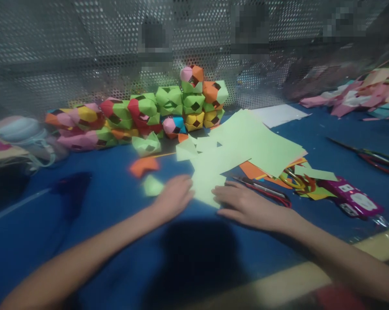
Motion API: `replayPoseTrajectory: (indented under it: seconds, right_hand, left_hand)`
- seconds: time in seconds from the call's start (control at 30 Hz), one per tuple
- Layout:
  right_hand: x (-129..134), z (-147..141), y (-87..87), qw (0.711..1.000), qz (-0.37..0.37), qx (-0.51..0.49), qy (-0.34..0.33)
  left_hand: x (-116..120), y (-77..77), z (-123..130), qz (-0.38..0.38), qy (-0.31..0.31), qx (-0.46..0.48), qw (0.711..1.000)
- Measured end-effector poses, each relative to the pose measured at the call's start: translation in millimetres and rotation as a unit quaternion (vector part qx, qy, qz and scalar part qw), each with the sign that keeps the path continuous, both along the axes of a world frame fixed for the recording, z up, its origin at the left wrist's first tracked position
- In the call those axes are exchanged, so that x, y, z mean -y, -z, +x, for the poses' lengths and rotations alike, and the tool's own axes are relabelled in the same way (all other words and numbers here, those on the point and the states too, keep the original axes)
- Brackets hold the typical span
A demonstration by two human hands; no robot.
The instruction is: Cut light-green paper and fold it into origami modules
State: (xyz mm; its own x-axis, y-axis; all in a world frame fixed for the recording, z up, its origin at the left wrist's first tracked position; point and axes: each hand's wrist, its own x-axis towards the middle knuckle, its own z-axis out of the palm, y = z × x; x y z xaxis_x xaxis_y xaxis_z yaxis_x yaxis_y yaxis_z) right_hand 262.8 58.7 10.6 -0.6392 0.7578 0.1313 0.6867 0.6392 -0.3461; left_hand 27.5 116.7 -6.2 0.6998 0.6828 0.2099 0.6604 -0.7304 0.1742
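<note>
A pale green sheet of paper (207,178) lies on the blue table between my hands. My left hand (175,196) rests at its left edge, fingers curled together; whether they pinch the paper is hidden. My right hand (241,202) lies flat on its right edge, fingers slightly apart. More green sheets (262,142) are piled just beyond. Close to my left hand sit a folded green piece (153,186) and a folded orange piece (144,166), both blurred. Scissors (265,189) with red handles lie beyond my right hand.
Stacked colourful paper shapes (170,101) line the back by a perforated metal panel (116,47). On the right are a purple packet (354,198), paper scraps (320,191), another pair of scissors (375,157) and a pink paper heap (359,94). A glue gun (73,189) lies left.
</note>
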Motion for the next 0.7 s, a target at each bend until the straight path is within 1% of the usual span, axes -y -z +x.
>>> replayPoseTrajectory:
  seconds: [0.07, 0.1, 0.2, 0.23, 0.37, 0.47, 0.57, 0.63, 0.7]
  right_hand:
    - [-3.5, -0.1, -3.1, 0.999, -0.007, -0.036, -0.003]
    - [-6.6, -0.3, -3.0, 0.999, 0.003, -0.044, 0.011]
    - [-17.6, -2.6, 2.0, 0.997, 0.045, -0.015, 0.061]
    - [-20.7, -4.4, 4.0, 0.997, 0.05, 0.003, 0.063]
    - [-25.3, -14.6, 6.8, 0.996, 0.052, 0.064, 0.029]
    - [-23.7, -19.1, 7.0, 0.996, 0.039, 0.072, 0.045]
    - [-22.6, -19.1, 12.5, 0.998, -0.006, 0.018, 0.066]
    - [-22.9, -19.2, 18.4, 0.995, -0.035, -0.055, 0.08]
    - [-23.6, -20.3, 23.1, 0.985, -0.054, -0.131, 0.099]
  left_hand:
    - [-1.5, -0.1, -1.4, -0.004, -0.014, -0.002, 1.0]
    - [-1.7, -0.1, -1.2, -0.007, -0.015, -0.011, 1.0]
    - [-0.5, 0.3, 0.8, -0.01, -0.002, -0.035, 0.999]
    - [0.2, 0.5, 1.3, -0.008, 0.004, -0.037, 0.999]
    - [2.5, 0.7, 0.6, -0.007, 0.013, -0.044, 0.999]
    - [2.7, 0.1, -0.5, -0.011, 0.012, -0.06, 0.998]
    - [2.5, 0.8, -0.3, -0.02, 0.008, -0.063, 0.998]
    - [3.0, 2.2, -0.4, -0.028, 0.002, -0.047, 0.998]
    - [4.3, 4.1, -1.2, -0.036, -0.005, -0.006, 0.999]
